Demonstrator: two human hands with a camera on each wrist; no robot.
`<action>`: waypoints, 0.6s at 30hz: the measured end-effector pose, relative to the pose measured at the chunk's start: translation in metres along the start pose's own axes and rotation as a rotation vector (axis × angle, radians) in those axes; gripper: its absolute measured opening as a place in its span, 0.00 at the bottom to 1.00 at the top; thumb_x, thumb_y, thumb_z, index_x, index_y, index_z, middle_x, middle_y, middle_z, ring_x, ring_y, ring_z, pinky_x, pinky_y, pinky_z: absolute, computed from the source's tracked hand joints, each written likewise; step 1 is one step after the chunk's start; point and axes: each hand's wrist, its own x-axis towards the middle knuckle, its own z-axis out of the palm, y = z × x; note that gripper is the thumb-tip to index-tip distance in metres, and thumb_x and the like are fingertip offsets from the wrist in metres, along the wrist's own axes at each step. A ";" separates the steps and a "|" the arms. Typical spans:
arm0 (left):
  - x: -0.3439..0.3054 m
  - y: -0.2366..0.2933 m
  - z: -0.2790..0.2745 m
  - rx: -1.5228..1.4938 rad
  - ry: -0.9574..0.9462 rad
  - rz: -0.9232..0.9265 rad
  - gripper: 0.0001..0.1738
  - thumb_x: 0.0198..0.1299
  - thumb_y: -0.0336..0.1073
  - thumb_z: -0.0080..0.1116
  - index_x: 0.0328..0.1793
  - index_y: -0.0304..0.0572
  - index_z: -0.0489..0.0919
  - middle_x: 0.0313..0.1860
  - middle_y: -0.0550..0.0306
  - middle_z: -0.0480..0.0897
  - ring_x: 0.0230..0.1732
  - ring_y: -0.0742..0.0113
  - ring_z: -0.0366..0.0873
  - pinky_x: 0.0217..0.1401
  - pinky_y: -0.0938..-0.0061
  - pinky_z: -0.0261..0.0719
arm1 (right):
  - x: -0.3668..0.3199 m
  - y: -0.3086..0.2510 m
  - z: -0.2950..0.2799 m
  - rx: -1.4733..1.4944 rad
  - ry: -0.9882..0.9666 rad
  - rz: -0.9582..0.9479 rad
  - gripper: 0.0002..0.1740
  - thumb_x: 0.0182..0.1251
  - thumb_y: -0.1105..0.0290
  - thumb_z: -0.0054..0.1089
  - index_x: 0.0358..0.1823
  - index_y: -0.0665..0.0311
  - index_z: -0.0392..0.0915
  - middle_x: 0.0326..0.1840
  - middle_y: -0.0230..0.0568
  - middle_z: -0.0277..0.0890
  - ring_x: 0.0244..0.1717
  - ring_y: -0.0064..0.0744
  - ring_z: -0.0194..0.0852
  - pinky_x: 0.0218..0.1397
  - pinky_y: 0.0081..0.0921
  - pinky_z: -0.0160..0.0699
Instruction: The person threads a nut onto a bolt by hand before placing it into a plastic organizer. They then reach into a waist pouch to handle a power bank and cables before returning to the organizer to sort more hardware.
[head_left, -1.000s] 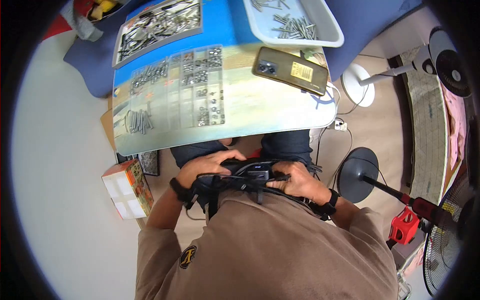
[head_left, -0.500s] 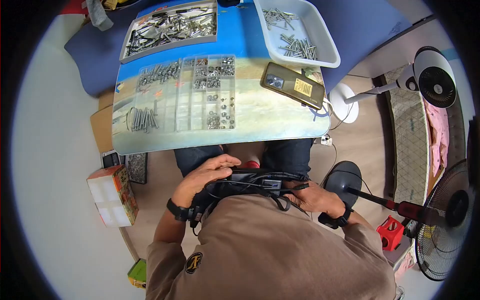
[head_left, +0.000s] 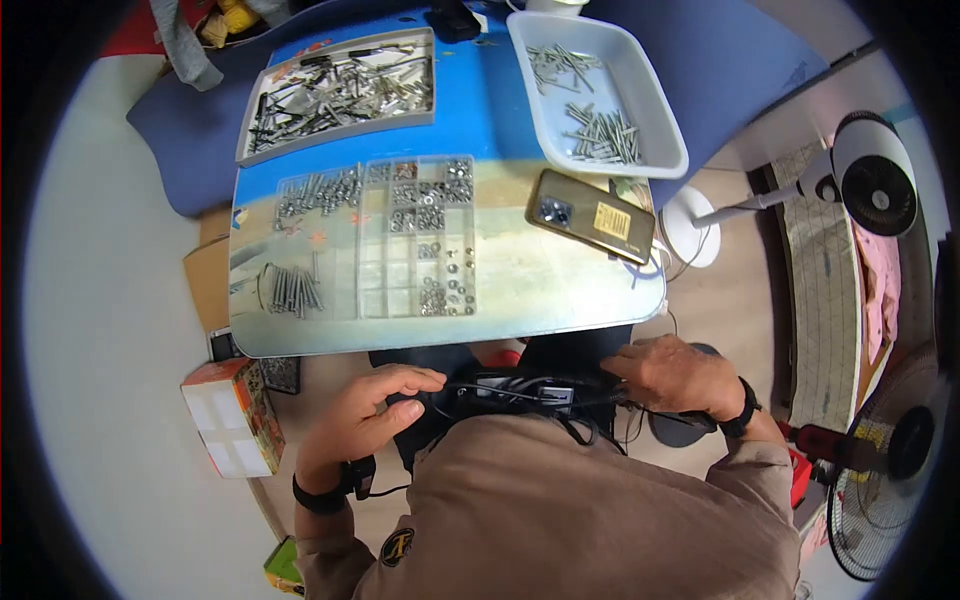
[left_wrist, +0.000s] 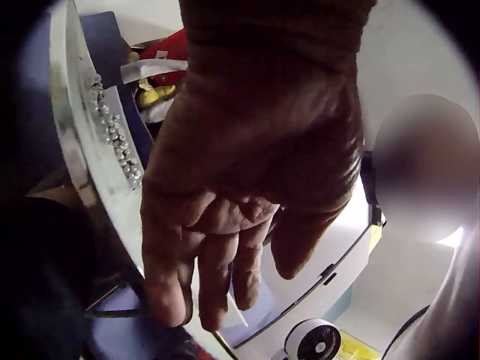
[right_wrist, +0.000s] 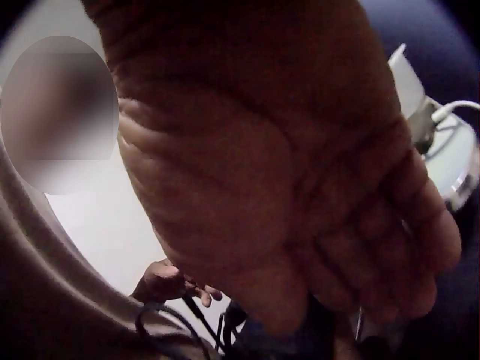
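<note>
1. Black cables [head_left: 592,397], tangled, lie on the lap [head_left: 575,347] between both hands' fingers!
2. Left hand [head_left: 368,410] loosely extended, thumb wide; right hand [head_left: 682,378] relaxed.
3. Bench [head_left: 560,300] beyond the fingers, phone [head_left: 585,232] past the right's.

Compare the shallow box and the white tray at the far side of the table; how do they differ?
Shape: the shallow box has straight sides and sharp corners, while the white tray has rounded corners.
Contents: the box is crowded with mixed dark and silvery pieces; the tray holds silvery rod-like pieces.
Fill: the box shows little bare bottom; the tray shows bare bottom around two piles.
Shared: both are open-topped and pale-walled.
</note>
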 end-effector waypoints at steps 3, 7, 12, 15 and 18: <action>0.011 0.020 -0.002 -0.116 0.131 0.006 0.16 0.69 0.31 0.56 0.60 0.33 0.80 0.59 0.49 0.84 0.56 0.64 0.82 0.62 0.69 0.77 | 0.015 0.008 -0.032 -0.087 0.062 -0.086 0.20 0.63 0.67 0.66 0.53 0.69 0.75 0.42 0.50 0.80 0.44 0.53 0.82 0.46 0.44 0.80; 0.026 0.016 -0.004 -0.087 0.261 0.069 0.14 0.68 0.31 0.58 0.56 0.33 0.82 0.54 0.50 0.86 0.49 0.68 0.83 0.55 0.72 0.79 | 0.031 0.007 -0.072 -0.170 0.172 -0.170 0.16 0.65 0.67 0.64 0.49 0.67 0.75 0.41 0.49 0.79 0.42 0.53 0.82 0.45 0.44 0.80; 0.035 0.005 0.007 -0.335 0.497 0.203 0.08 0.68 0.29 0.58 0.47 0.31 0.84 0.47 0.48 0.87 0.41 0.72 0.82 0.38 0.80 0.81 | 0.044 0.017 -0.105 -0.207 0.276 -0.252 0.17 0.64 0.68 0.64 0.51 0.67 0.75 0.39 0.47 0.79 0.42 0.52 0.82 0.44 0.44 0.80; 0.044 0.005 0.016 -0.387 0.488 0.202 0.07 0.67 0.28 0.59 0.45 0.31 0.83 0.45 0.47 0.87 0.39 0.72 0.82 0.37 0.80 0.80 | 0.054 0.028 -0.128 -0.214 0.341 -0.242 0.12 0.63 0.69 0.65 0.45 0.67 0.79 0.37 0.46 0.80 0.41 0.51 0.82 0.40 0.44 0.81; 0.059 0.008 0.026 -0.316 0.334 0.183 0.06 0.66 0.27 0.59 0.44 0.32 0.84 0.44 0.48 0.87 0.38 0.72 0.82 0.38 0.78 0.81 | 0.066 0.049 -0.149 -0.243 0.457 -0.207 0.15 0.59 0.74 0.69 0.48 0.68 0.83 0.38 0.48 0.83 0.39 0.48 0.85 0.43 0.38 0.84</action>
